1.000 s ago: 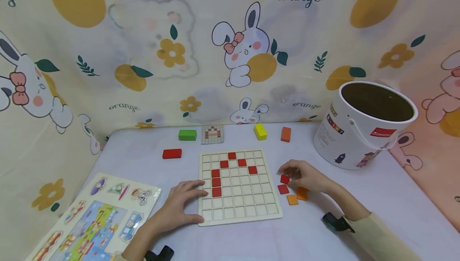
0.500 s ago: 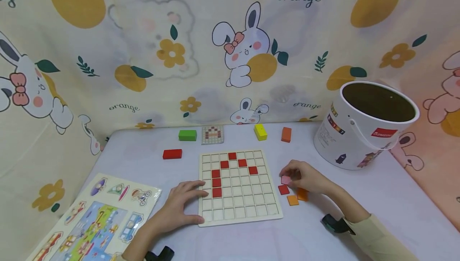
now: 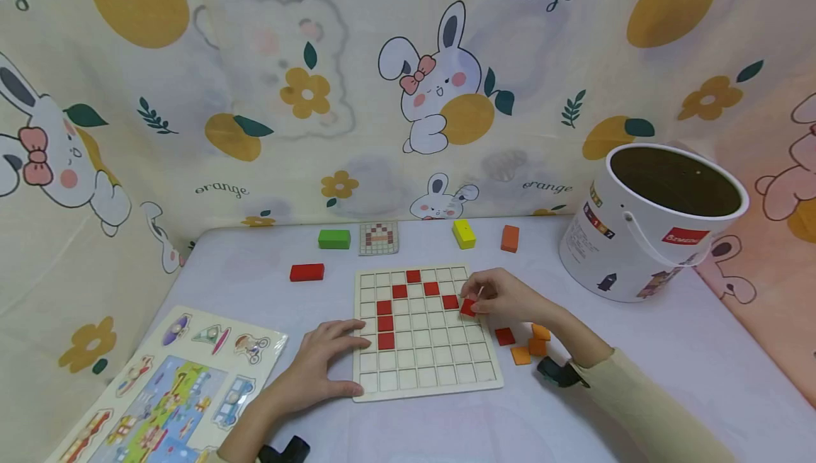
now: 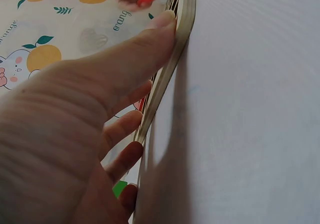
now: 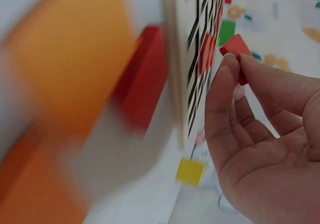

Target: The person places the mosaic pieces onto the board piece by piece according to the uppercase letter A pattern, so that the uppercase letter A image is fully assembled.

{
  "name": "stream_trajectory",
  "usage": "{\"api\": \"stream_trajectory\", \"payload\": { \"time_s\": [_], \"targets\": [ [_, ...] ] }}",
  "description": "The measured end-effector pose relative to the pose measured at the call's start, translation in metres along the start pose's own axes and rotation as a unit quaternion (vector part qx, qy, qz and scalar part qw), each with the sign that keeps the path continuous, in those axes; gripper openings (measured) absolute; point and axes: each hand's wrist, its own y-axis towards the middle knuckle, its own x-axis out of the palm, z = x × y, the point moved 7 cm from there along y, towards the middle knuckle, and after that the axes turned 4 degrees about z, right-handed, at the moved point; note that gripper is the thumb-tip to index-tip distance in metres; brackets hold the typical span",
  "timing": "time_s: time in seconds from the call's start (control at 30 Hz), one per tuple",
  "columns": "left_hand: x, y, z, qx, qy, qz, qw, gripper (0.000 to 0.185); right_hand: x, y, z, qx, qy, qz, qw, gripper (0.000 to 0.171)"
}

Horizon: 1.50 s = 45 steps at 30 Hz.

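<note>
A cream grid board (image 3: 433, 376) lies flat on the white table, with several red square tiles (image 3: 385, 323) set in its cells. My left hand (image 3: 315, 358) rests at the board's left side, thumb by the near corner and fingertips on the edge. Between thumb and fingertips, my right hand (image 3: 510, 298) pinches a red tile (image 3: 468, 308) over the board's right part. The right wrist view shows this tile (image 5: 237, 45) tilted, held at the fingertips above the grid. Another red tile (image 3: 505, 336) and several orange tiles (image 3: 520, 355) lie right of the board.
Behind the board are a green block (image 3: 334, 239), a small pattern card (image 3: 379, 238), a yellow block (image 3: 465, 233) and an orange block (image 3: 510, 238). A red block (image 3: 307, 272) lies back left. A picture board (image 3: 159, 392) lies at left; a white bucket (image 3: 589, 258) stands back right.
My right hand has lifted a red tile from the loose ones and carried it left over the board's right edge. My left hand has stayed at the board's left edge.
</note>
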Motion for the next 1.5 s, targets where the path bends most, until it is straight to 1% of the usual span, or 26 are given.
{"api": "stream_trajectory", "payload": {
  "time_s": [0.1, 0.13, 0.3, 0.5, 0.57, 0.63, 0.7, 0.77, 0.83, 0.9, 0.93, 1.0, 1.1, 1.27, 1.37, 1.5],
  "targets": [
    [0.0, 0.0, 0.001, 0.006, -0.004, 0.001, 1.0, 0.061, 0.011, 0.014, -0.006, -0.009, 0.005, -0.016, 1.0, 0.014],
    [0.0, 0.0, 0.001, 0.008, -0.005, 0.001, 1.0, 0.061, 0.014, 0.016, -0.006, -0.006, 0.008, -0.02, 1.0, 0.014],
    [0.002, 0.0, 0.0, 0.017, -0.005, 0.002, 0.9998, 0.061, 0.022, 0.018, -0.006, 0.009, 0.01, -0.024, 1.0, 0.014],
    [0.002, 0.0, 0.001, 0.014, -0.002, 0.006, 0.9999, 0.061, 0.023, 0.014, -0.007, 0.005, -0.027, -0.009, 1.0, 0.015],
    [0.001, -0.001, 0.001, 0.014, -0.003, 0.005, 0.9999, 0.061, 0.022, 0.013, -0.008, 0.006, -0.044, 0.002, 0.999, 0.016],
    [0.001, -0.001, 0.001, 0.014, -0.003, 0.006, 0.9999, 0.061, 0.018, 0.009, -0.011, 0.004, -0.069, 0.026, 0.997, 0.015],
    [0.001, -0.001, 0.001, 0.012, -0.005, 0.005, 0.9999, 0.061, 0.015, 0.001, -0.018, -0.003, -0.117, 0.056, 0.992, 0.018],
    [0.001, -0.001, 0.002, 0.01, -0.005, 0.003, 0.9999, 0.06, 0.016, -0.012, -0.028, -0.017, -0.189, 0.073, 0.979, 0.028],
    [0.001, -0.001, 0.002, 0.008, -0.006, 0.002, 0.9999, 0.06, 0.024, -0.026, -0.037, -0.027, -0.258, 0.062, 0.964, 0.046],
    [0.001, -0.001, 0.001, 0.007, -0.006, 0.001, 1.0, 0.06, 0.036, -0.04, -0.043, -0.034, -0.31, 0.027, 0.95, 0.065],
    [0.001, -0.001, 0.001, 0.008, -0.005, 0.002, 1.0, 0.06, 0.042, -0.046, -0.045, -0.035, -0.322, 0.007, 0.946, 0.071],
    [0.0, -0.001, 0.001, 0.009, -0.005, 0.003, 0.9999, 0.06, 0.052, -0.054, -0.043, -0.028, -0.328, -0.026, 0.944, 0.079],
    [0.0, -0.001, 0.0, 0.01, -0.005, 0.005, 0.9999, 0.06, 0.06, -0.061, -0.039, -0.014, -0.321, -0.043, 0.946, 0.082],
    [0.0, -0.001, -0.001, 0.009, -0.004, 0.004, 0.9999, 0.06, 0.062, -0.062, -0.031, -0.001, -0.307, -0.053, 0.95, 0.084],
    [0.0, -0.001, 0.0, 0.01, -0.005, 0.005, 0.9999, 0.06, 0.06, -0.061, -0.03, -0.003, -0.302, -0.054, 0.952, 0.083],
    [0.0, -0.001, -0.001, 0.01, -0.006, 0.005, 0.9999, 0.06, 0.056, -0.06, -0.032, -0.007, -0.308, -0.051, 0.95, 0.079]
  ]
}}
